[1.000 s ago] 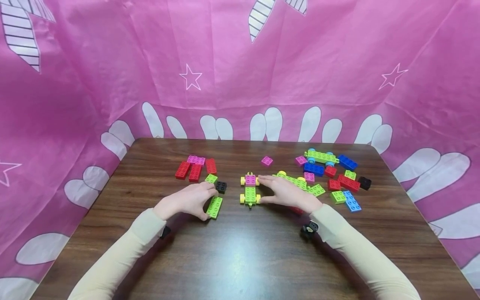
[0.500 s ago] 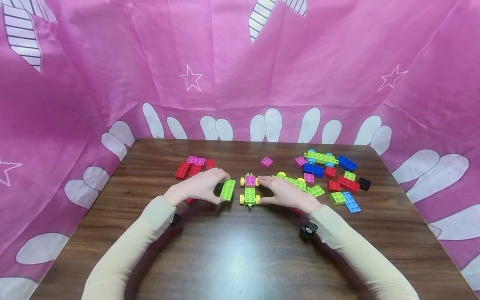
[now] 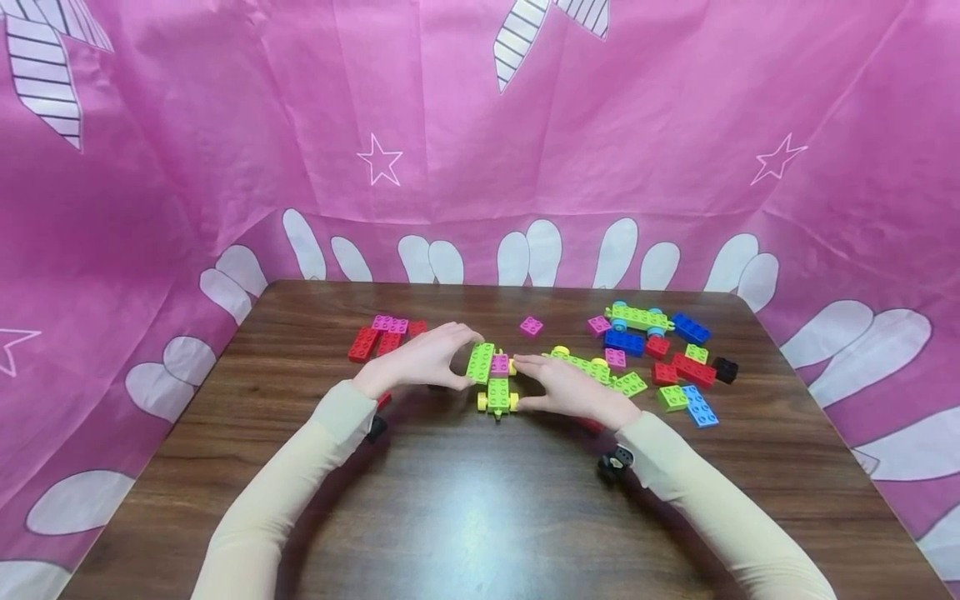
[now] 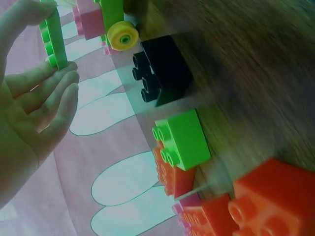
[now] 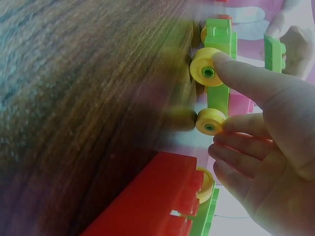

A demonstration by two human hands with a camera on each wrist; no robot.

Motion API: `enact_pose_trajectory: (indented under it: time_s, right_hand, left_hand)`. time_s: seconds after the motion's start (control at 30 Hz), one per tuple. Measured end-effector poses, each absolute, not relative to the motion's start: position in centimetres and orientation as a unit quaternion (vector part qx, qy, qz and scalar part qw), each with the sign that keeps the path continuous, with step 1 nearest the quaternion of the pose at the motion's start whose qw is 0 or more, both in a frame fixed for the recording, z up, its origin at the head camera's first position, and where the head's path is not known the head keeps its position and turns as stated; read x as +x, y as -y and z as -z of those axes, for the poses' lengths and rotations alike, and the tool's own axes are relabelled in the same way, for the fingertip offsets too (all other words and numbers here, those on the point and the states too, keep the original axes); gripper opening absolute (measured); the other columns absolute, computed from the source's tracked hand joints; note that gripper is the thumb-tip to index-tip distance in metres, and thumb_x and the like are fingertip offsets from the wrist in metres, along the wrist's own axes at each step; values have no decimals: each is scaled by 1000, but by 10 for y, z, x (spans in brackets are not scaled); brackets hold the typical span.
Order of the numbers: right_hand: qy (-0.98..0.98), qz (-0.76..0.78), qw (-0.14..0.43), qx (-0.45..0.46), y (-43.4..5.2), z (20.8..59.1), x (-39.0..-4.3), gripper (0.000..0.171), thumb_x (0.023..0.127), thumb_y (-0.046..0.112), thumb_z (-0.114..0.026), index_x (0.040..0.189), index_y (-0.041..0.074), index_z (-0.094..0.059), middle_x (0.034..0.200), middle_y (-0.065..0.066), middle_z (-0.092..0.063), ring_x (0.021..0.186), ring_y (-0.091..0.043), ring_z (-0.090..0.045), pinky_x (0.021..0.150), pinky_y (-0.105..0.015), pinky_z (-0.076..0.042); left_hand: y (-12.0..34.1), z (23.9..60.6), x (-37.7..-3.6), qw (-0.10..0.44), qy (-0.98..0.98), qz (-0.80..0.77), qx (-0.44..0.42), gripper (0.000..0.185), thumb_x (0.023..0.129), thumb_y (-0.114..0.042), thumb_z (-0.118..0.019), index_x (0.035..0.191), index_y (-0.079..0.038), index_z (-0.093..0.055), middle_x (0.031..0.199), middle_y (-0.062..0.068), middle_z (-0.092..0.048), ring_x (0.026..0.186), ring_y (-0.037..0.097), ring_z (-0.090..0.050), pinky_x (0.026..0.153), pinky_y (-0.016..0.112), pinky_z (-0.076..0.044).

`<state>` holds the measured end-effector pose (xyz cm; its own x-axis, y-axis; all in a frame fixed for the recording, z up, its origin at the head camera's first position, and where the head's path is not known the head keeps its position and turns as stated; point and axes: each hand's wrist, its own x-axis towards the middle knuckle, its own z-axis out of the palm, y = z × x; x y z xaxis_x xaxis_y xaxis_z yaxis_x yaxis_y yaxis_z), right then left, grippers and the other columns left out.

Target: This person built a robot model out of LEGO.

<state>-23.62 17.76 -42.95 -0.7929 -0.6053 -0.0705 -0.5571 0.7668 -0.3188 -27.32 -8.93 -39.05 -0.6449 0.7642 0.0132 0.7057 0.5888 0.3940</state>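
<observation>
Pinched between the thumb and fingers of my left hand [image 3: 418, 358] is a lime green building plate [image 3: 481, 363] with studs. It is tilted and sits above the left side of a lime car base [image 3: 498, 393] with yellow wheels. One pink brick [image 3: 500, 364] is on the far half of that base. My right hand [image 3: 573, 390] lies to the right of the base. In the right wrist view its thumb touches one yellow wheel [image 5: 206, 71] and a fingertip the other wheel [image 5: 209, 123], the fingers being fairly straight. The plate hides the base's far left wheel from the head view.
Red bricks [image 3: 363, 343] and a pink brick [image 3: 390, 324] lie at the left. A black brick [image 4: 170, 71] and a small lime brick [image 4: 187, 140] are below the left hand. Right of the right hand are another yellow-wheeled base [image 3: 581, 365], a blue-wheeled base [image 3: 637, 317] and several loose bricks.
My left hand has lifted the lime plate off the table and carried it right to above the car base. The right hand has stayed beside the wheels.
</observation>
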Motion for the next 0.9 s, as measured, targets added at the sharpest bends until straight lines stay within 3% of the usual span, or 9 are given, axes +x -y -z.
enact_pose_trajectory:
  time_s: [0.2, 0.9]
  right_hand:
    - [-936, 144, 85, -310, -178, 430, -236, 74, 89, 51, -68, 146, 7, -49, 152, -12, -48, 140, -30, -48, 112, -49, -43]
    - [-935, 143, 83, -314, -179, 429, -236, 73, 90, 49, -68, 145, 5, -49, 151, -14, -49, 139, -31, -49, 112, -50, -43]
  left_hand:
    - [83, 393, -276, 75, -889, -183, 414, 64, 82, -33, -78, 135, -6, -56, 132, 9, -62, 124, 24, -56, 105, 40, -49]
    - [73, 405, -280, 74, -886, -171, 425, 63, 84, -43, -75, 133, -8, -59, 129, 7, -64, 121, 22, -59, 99, 38, -53]
